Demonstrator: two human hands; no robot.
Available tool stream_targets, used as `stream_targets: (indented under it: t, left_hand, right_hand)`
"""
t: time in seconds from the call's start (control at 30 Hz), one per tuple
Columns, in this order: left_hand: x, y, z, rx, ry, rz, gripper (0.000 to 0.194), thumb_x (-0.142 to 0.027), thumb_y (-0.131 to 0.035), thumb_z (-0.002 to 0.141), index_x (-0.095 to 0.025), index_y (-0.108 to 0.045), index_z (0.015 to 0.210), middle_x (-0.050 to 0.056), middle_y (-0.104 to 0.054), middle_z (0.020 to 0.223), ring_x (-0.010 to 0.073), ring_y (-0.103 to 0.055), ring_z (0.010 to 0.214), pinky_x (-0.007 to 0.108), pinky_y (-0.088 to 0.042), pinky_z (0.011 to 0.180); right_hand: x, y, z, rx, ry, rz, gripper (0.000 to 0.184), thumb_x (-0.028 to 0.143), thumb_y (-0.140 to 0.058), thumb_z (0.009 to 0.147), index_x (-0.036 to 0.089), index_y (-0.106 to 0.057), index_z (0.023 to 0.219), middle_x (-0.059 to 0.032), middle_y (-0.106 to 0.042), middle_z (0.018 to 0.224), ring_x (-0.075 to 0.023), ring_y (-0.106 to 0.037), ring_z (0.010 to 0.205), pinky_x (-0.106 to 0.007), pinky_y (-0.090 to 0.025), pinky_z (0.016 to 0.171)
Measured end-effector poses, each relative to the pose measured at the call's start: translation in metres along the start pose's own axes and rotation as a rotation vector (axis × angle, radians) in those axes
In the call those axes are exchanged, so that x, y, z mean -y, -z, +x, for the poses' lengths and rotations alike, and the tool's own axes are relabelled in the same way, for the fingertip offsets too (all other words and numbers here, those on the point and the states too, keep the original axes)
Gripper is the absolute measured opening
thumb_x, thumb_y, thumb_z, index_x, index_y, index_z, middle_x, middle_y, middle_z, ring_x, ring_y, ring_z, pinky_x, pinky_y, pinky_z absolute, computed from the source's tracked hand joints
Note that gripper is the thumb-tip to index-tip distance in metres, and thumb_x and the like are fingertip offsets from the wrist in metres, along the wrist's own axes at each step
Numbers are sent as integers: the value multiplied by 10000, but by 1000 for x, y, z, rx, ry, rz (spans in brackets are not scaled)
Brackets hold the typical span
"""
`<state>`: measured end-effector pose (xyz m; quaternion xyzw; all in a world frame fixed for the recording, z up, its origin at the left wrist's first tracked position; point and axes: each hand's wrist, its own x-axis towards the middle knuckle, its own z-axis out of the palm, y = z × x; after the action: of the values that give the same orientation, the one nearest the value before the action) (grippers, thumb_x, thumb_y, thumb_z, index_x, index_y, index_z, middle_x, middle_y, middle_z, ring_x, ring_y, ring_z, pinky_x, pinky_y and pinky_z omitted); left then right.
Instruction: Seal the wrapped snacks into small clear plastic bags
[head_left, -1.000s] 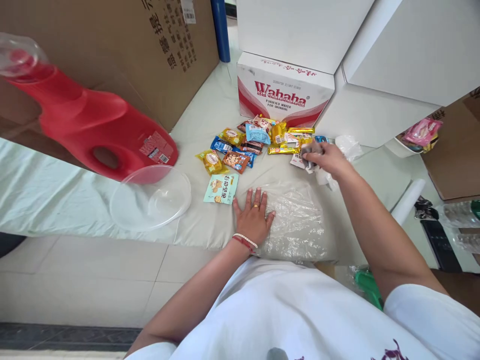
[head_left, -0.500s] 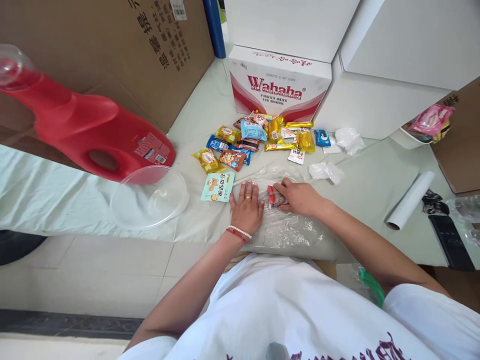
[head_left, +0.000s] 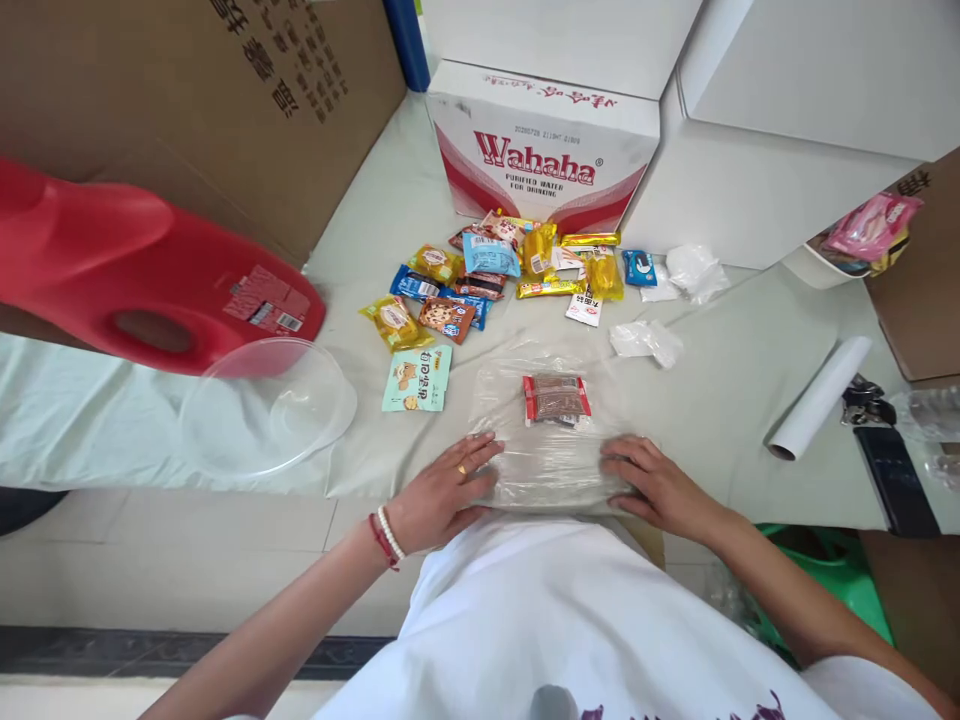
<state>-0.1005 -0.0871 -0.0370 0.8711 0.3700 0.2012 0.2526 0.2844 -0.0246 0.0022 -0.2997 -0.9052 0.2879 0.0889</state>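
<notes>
A sheet of clear plastic film (head_left: 544,470) lies on the cloth-covered table in front of me. On it rests a small brown snack packet (head_left: 556,398) with red ends, and a bit of another wrapper shows under its lower edge. My left hand (head_left: 450,488), with a ring and bracelets, touches the film's left side with fingers outstretched. Along the film's right side, my right hand (head_left: 664,487) lies with its fingers apart. Neither hand touches the packet. Left of the film sits a pale green snack pouch (head_left: 417,379).
Beyond the film is a pile of wrapped snacks (head_left: 491,270) before a Wahaba-style white and red carton (head_left: 540,165). A red jug (head_left: 157,290) and clear plastic lid (head_left: 262,410) stand left. Crumpled film (head_left: 646,343), a white roll (head_left: 819,398) and black phone (head_left: 896,480) lie right.
My right hand has let go of the red-ended packet, which now lies on the film. Both hands have drawn back toward me and apart, to the film's two sides.
</notes>
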Motion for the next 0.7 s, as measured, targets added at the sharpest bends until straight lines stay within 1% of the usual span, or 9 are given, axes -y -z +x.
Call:
stream_targets:
  t: [0.03,0.1,0.17,0.23,0.33,0.47,0.57,0.63,0.7]
  left_hand:
    - [2,2,1,14,10,-48,154,-289,-586,969,-185,-670,1046,173,-546,1504,318,-392,1501,534,-371,1219]
    - [5,11,7,31,60,-171,189,-232,-495,1007,-196,-673,955,139,-640,1398,261,-494,1430,452,-433,1177]
    - [5,26,19,40,170,-263,236,-272,-445,1031,-205,-671,1010,116,-709,1271,227,-624,1276,382,-521,1058]
    - [7,44,35,35,310,-285,278,-347,-423,1039,-208,-662,1055,83,-751,1111,206,-707,1048,336,-562,905]
    - [20,65,63,-6,429,-226,340,-464,-442,1008,-213,-664,949,33,-740,893,192,-685,818,313,-537,779]
    - [54,72,101,-121,547,-27,294,-468,-532,910,-215,-654,823,48,-691,799,222,-629,751,356,-520,743]
    - [58,72,112,-372,655,175,212,-399,-592,861,-203,-671,872,108,-689,941,279,-635,880,437,-533,823]
    - [37,72,107,-636,644,304,198,-352,-568,902,-198,-681,955,126,-684,1049,307,-623,1040,497,-504,951]
    - [1,68,97,-848,564,424,206,-300,-530,951,-205,-685,1050,118,-683,1122,308,-603,1146,540,-449,1043]
  right_hand:
    - [-5,-7,-7,-54,-12,45,208,280,-563,1006,233,-635,1196,-131,-621,1298,-275,-548,1228,-465,-512,1004]
    - [-11,-11,-11,-120,-31,145,194,219,-490,1030,249,-660,1119,-109,-660,1227,-241,-585,1178,-439,-514,997]
    - [-14,-3,-4,-109,-75,231,197,243,-476,1038,253,-668,1081,-90,-698,1108,-217,-629,1061,-395,-533,928]
    - [-15,15,7,-80,-154,287,199,305,-481,1041,247,-669,1070,-68,-711,1007,-196,-649,945,-346,-534,852]
    - [-22,43,31,-82,-273,328,255,413,-501,1021,230,-679,1035,-38,-708,931,-171,-636,827,-288,-502,765]
    - [-42,60,66,-102,-443,309,320,481,-528,954,204,-687,953,3,-632,748,-142,-517,642,-251,-395,603]
    - [-56,54,85,-67,-567,237,288,441,-534,895,193,-677,872,17,-570,668,-142,-466,611,-254,-349,582]
    - [-62,46,91,-40,-616,201,277,430,-531,869,192,-668,837,19,-557,655,-144,-461,613,-256,-337,584]
    - [-64,39,93,-30,-636,178,284,438,-527,863,193,-664,827,20,-554,656,-144,-465,619,-258,-333,588]
